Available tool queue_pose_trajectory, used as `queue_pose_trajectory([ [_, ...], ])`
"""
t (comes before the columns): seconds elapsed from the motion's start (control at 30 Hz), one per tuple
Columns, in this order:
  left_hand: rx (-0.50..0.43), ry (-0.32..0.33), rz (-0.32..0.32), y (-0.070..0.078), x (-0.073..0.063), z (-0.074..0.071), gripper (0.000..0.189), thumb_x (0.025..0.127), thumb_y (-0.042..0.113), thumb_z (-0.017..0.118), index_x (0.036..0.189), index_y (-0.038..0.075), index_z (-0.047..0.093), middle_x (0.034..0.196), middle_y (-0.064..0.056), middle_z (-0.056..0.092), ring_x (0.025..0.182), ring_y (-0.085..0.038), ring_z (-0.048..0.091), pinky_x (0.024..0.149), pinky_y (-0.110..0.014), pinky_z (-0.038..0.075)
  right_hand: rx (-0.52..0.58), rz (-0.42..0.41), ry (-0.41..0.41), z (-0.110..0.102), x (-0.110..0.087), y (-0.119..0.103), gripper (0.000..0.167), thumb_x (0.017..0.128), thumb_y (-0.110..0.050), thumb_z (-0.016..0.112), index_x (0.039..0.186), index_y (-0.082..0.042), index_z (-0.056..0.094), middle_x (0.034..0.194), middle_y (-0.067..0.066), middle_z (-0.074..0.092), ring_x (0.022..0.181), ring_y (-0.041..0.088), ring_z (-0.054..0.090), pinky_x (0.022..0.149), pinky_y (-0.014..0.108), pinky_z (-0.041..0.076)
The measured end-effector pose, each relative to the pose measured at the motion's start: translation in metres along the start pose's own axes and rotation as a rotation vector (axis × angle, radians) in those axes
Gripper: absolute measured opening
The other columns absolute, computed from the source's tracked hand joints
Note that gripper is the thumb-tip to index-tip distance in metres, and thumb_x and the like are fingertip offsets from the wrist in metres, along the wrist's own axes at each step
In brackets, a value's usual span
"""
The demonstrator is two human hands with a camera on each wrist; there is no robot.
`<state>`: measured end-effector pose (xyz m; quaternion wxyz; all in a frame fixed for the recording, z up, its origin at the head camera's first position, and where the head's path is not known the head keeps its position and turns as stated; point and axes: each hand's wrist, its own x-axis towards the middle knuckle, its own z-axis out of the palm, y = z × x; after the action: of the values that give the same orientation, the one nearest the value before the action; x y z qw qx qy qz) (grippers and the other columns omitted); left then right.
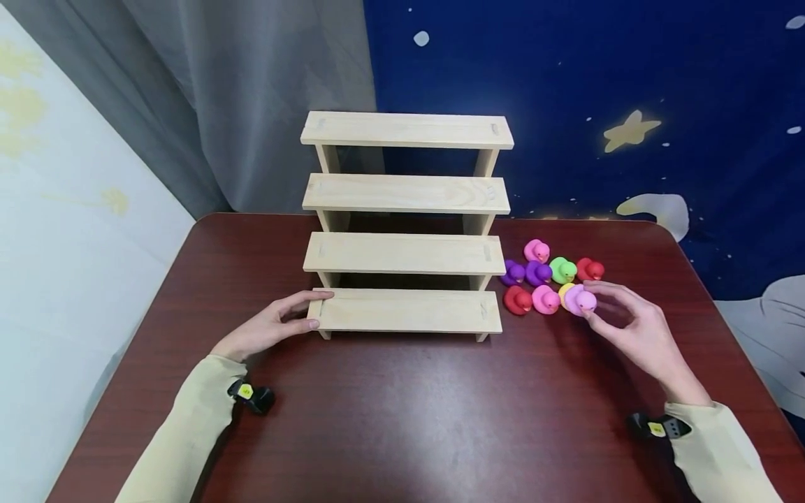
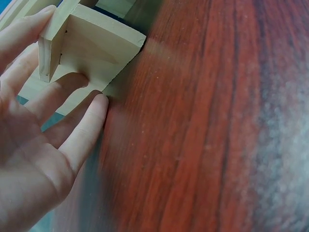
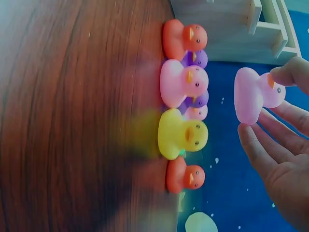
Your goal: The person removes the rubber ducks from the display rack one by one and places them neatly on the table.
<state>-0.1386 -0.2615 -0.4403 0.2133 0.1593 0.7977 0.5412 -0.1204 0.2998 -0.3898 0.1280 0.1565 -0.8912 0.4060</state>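
Note:
A light purple rubber duck (image 1: pixel 579 300) is pinched between the thumb and fingers of my right hand (image 1: pixel 635 335). In the right wrist view this duck (image 3: pixel 250 96) is raised above the table. Beneath it in the head view, a yellow duck (image 3: pixel 181 134) is partly covered. My left hand (image 1: pixel 273 327) grips the left end of the lowest step of a wooden four-step shelf (image 1: pixel 405 311). Seen from the left wrist, its fingers (image 2: pixel 84 128) reach around the shelf's side panel (image 2: pixel 99 46).
Right of the shelf stand red ducks (image 1: pixel 517 300), pink ducks (image 1: pixel 545 300), purple ducks (image 1: pixel 538 272) and a green duck (image 1: pixel 562 270), close together. The shelf stands toward the back of the dark red-brown table (image 1: pixel 402 419). Grey and blue curtains (image 1: pixel 560 84) hang behind.

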Motion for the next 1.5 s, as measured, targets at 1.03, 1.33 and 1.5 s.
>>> queue_pose_trajectory([
  [1.03, -0.005, 0.003, -0.011, 0.000, 0.001, -0.001, 0.051, 0.094, 0.024, 0.065, 0.142, 0.031, 0.048, 0.147, 0.001, 0.039, 0.129, -0.024, 0.040, 0.097, -0.045, 0.039, 0.073, 0.181, 0.023, -0.020, -0.007, 0.087, 0.042, 0.084, 0.008, 0.069, 0.125, 0.003, 0.059, 0.122, 0.007, 0.061, 0.100, -0.011, 0.056, 0.082, 0.010, 0.042],
  [1.33, -0.018, -0.004, -0.018, -0.001, 0.001, 0.000, 0.051, 0.094, 0.023, 0.065, 0.142, 0.030, 0.048, 0.147, 0.000, 0.040, 0.129, -0.025, 0.040, 0.095, -0.040, 0.041, 0.144, 0.204, -0.012, -0.016, -0.005, 0.104, 0.041, 0.085, 0.007, 0.069, 0.124, 0.001, 0.060, 0.120, -0.001, 0.062, 0.101, -0.010, 0.055, 0.081, 0.009, 0.043],
  [1.5, -0.014, 0.002, -0.019, 0.000, 0.001, 0.000, 0.050, 0.094, 0.024, 0.065, 0.141, 0.030, 0.049, 0.146, 0.000, 0.041, 0.128, -0.024, 0.041, 0.095, -0.037, 0.041, 0.180, 0.232, -0.066, -0.016, -0.001, 0.111, 0.039, 0.085, 0.008, 0.068, 0.123, 0.003, 0.059, 0.118, -0.004, 0.062, 0.101, -0.010, 0.054, 0.080, 0.009, 0.043],
])
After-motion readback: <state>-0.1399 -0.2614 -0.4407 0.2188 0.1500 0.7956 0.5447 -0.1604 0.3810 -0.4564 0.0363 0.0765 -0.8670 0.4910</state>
